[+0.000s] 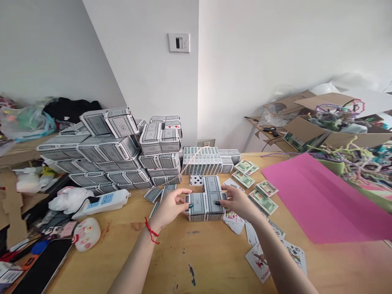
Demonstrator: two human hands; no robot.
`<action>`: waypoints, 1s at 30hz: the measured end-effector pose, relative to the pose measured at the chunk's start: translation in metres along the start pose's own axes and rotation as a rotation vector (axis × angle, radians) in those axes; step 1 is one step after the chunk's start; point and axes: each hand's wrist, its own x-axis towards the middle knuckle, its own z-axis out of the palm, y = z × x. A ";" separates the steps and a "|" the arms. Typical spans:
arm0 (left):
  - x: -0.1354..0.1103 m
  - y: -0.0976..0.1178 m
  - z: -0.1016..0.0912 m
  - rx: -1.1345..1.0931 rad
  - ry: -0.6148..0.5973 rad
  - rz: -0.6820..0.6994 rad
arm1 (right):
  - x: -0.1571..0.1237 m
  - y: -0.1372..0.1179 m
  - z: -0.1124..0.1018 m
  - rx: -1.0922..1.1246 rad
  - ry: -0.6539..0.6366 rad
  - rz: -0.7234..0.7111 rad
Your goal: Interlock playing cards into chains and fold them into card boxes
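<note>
A low block of card decks (206, 204) with grey patterned backs rests on the wooden table (214, 261) in front of me. My left hand (171, 209) grips its left end, fingers curled over the top edge. A red string circles that wrist. My right hand (237, 201) presses on the block's right end, fingertips on its top. Loose playing cards (263, 255) lie face up under and beside my right forearm.
A big pile of boxed decks (116, 151) stands at the back left, a row of decks (202, 161) behind the block. Green decks (263, 196) and a pink sheet (321, 200) lie to the right. A power strip (104, 202) and clutter sit to the left.
</note>
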 end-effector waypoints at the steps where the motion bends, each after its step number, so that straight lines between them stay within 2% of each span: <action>1: 0.000 0.000 0.000 0.016 0.000 0.001 | 0.000 -0.001 0.000 -0.030 -0.003 0.009; 14: 0.001 -0.004 -0.002 0.127 -0.024 0.018 | -0.004 -0.009 0.001 -0.273 -0.074 -0.048; 24: 0.002 -0.004 0.001 0.146 -0.034 0.001 | -0.001 -0.001 -0.002 -0.239 -0.137 -0.029; 30: 0.002 -0.006 0.003 0.200 -0.025 0.031 | -0.003 -0.002 -0.003 -0.338 -0.076 0.001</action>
